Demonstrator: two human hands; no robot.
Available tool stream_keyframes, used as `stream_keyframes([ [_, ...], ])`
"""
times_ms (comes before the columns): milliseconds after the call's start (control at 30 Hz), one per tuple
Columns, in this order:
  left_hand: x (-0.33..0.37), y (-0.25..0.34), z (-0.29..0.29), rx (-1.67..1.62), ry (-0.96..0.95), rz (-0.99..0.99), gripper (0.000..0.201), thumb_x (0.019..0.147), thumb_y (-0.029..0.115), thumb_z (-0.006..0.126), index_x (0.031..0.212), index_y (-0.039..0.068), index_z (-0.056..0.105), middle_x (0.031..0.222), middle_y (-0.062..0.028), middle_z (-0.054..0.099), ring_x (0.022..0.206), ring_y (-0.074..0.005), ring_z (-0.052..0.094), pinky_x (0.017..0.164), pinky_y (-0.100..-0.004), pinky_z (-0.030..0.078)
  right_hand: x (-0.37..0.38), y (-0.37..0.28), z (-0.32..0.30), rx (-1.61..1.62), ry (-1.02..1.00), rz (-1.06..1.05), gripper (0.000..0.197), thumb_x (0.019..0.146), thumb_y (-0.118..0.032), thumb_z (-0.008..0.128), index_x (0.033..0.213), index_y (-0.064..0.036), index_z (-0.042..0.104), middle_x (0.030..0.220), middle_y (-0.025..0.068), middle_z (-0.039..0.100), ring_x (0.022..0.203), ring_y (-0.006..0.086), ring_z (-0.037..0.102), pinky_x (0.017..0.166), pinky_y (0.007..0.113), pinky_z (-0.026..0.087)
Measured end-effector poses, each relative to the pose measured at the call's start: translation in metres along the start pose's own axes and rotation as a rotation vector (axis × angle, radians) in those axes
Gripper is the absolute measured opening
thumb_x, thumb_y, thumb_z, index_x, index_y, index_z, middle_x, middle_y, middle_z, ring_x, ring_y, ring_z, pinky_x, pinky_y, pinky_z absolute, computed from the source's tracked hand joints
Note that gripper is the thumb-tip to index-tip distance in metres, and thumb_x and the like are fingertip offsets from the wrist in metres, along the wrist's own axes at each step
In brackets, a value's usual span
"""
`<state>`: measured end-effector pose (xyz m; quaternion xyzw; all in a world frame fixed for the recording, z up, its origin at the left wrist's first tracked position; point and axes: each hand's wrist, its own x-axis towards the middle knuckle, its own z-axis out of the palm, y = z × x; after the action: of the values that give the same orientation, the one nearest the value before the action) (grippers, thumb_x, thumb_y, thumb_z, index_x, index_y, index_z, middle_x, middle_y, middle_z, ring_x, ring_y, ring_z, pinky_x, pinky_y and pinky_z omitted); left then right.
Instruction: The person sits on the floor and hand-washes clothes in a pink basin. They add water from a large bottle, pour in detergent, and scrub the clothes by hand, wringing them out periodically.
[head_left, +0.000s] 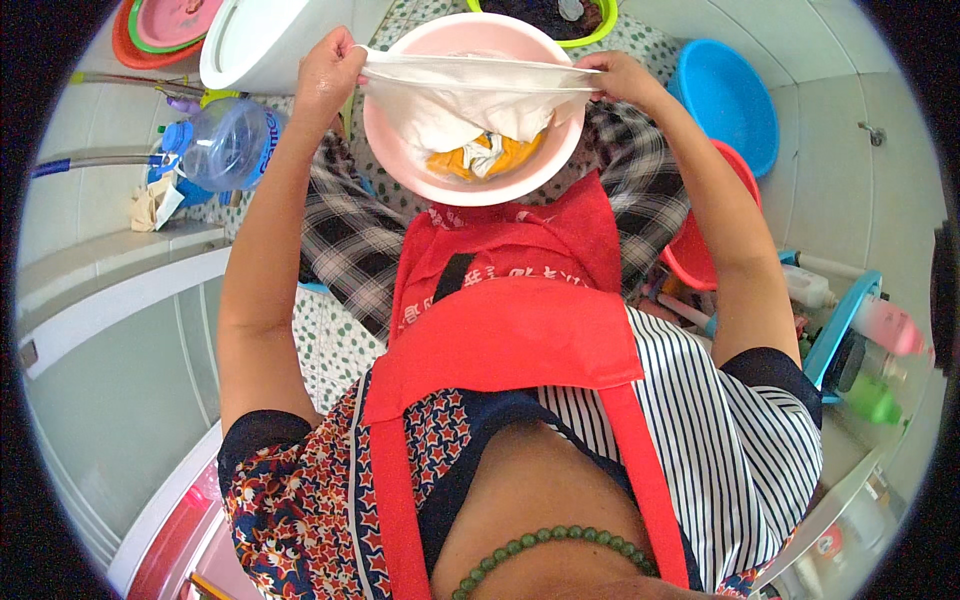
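Observation:
Stretched between my two hands is a white cloth garment with a waistband-like upper edge, its lower part hanging into a pink basin. My left hand is closed on the garment's left end. At the right end, my right hand pinches the same edge. Inside the basin, below the white garment, lies an orange-yellow cloth with a white and dark patch. It looks wet. The basin stands on the floor between my knees, in front of my red apron.
A blue basin and a red basin are at the right. Beyond the pink one sits a yellow-green basin with dark contents. On the left are a large clear bottle and a white tub. Bottles fill a rack at far right.

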<state>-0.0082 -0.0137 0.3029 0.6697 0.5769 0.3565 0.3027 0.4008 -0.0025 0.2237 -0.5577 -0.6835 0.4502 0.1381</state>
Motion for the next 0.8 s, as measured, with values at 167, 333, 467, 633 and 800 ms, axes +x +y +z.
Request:
stream_keyframes([
  [167, 0.011, -0.026, -0.010, 0.167, 0.011, -0.064, 0.019, 0.078, 0.017, 0.051, 0.069, 0.004, 0.042, 0.057, -0.0045, 0.050, 0.054, -0.0123, 0.058, 0.053, -0.0298, 0.046, -0.004, -0.022, 0.005, 0.066, -0.239, 0.059, 0.025, 0.082, -0.018, 0.060, 0.104, -0.0072, 0.065, 0.073, -0.0006, 0.063, 0.062, 0.0101, 0.057, 0.057, 0.024, 0.049],
  [333, 0.006, -0.025, -0.020, 0.325, -0.161, -0.024, 0.020, 0.078, 0.020, 0.060, 0.085, 0.005, 0.050, 0.079, -0.0120, 0.058, 0.073, -0.0218, 0.062, 0.062, -0.0371, 0.050, -0.008, -0.003, -0.003, -0.034, -0.290, -0.233, 0.026, 0.085, -0.022, 0.062, 0.104, -0.0036, 0.064, 0.085, 0.0005, 0.063, 0.078, 0.0077, 0.054, 0.073, 0.025, 0.046],
  [467, -0.020, -0.065, -0.023, 0.584, -0.299, 0.544, 0.035, 0.076, 0.023, 0.067, 0.105, 0.009, 0.054, 0.106, -0.0161, 0.058, 0.094, -0.0323, 0.059, 0.077, -0.0434, 0.049, 0.005, -0.017, 0.000, -0.199, 0.083, -0.309, 0.028, 0.085, -0.029, 0.061, 0.100, -0.0050, 0.064, 0.082, 0.0043, 0.064, 0.073, 0.0125, 0.057, 0.069, 0.029, 0.047],
  [633, -0.004, -0.015, -0.032, 0.951, -0.294, 0.263, 0.033, 0.079, 0.020, 0.062, 0.110, 0.010, 0.056, 0.107, -0.0148, 0.059, 0.095, -0.0342, 0.058, 0.079, -0.0425, 0.048, 0.008, -0.070, -0.037, 0.167, 0.376, -0.414, 0.029, 0.088, -0.032, 0.059, 0.099, -0.0059, 0.062, 0.080, -0.0001, 0.061, 0.067, 0.0098, 0.054, 0.062, 0.027, 0.045],
  [800, -0.001, 0.109, -0.069, 0.301, 0.083, 0.394, 0.021, 0.080, 0.011, 0.052, 0.095, 0.001, 0.062, 0.081, -0.0015, 0.061, 0.076, -0.0113, 0.053, 0.068, -0.0278, 0.043, -0.060, -0.229, -0.065, 0.492, 0.536, -0.545, 0.018, 0.089, -0.023, 0.056, 0.096, -0.0068, 0.058, 0.077, -0.0011, 0.058, 0.065, 0.0075, 0.054, 0.056, 0.022, 0.045],
])
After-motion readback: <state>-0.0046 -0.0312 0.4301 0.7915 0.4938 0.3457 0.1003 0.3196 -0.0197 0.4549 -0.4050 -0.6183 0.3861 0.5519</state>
